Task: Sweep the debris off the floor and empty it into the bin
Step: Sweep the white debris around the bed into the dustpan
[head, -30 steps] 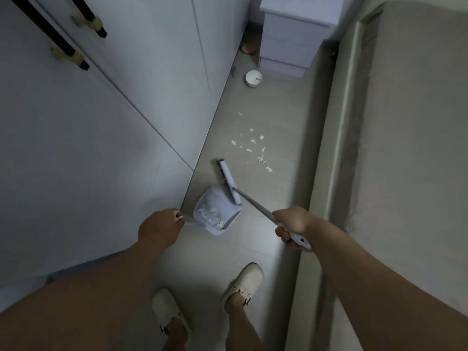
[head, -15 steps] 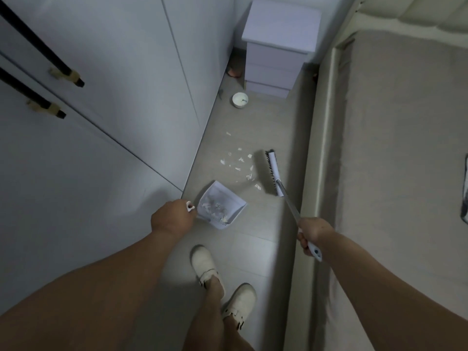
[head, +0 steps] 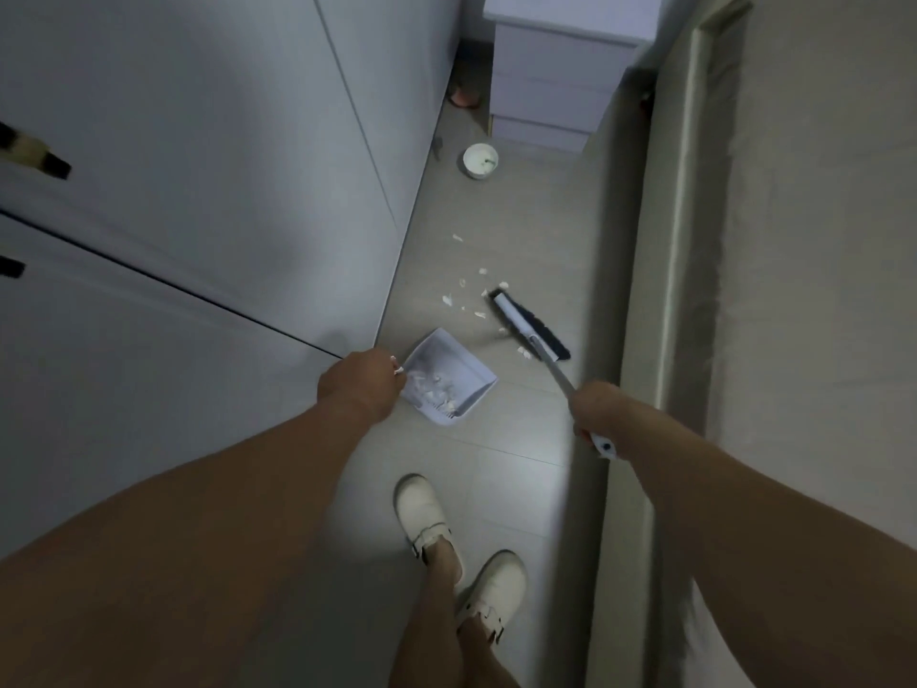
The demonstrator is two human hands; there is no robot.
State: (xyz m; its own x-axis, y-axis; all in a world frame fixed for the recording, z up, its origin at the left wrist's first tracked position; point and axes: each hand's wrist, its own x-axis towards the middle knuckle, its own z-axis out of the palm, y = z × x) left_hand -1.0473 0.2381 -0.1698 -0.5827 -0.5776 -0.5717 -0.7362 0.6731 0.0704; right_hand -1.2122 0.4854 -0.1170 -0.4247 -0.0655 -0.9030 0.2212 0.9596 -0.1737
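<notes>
left hand (head: pixel 358 383) grips dustpan (head: pixel 449 377) | right hand (head: pixel 595 409) grips broom (head: pixel 528 330) | white debris (head: pixel 464 295) scattered

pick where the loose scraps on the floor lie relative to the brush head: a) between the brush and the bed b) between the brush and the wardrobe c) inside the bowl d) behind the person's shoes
B: most scraps lie on the floor on the wardrobe side of the brush, just beyond the dustpan, while the strip between brush and bed shows none.
</notes>
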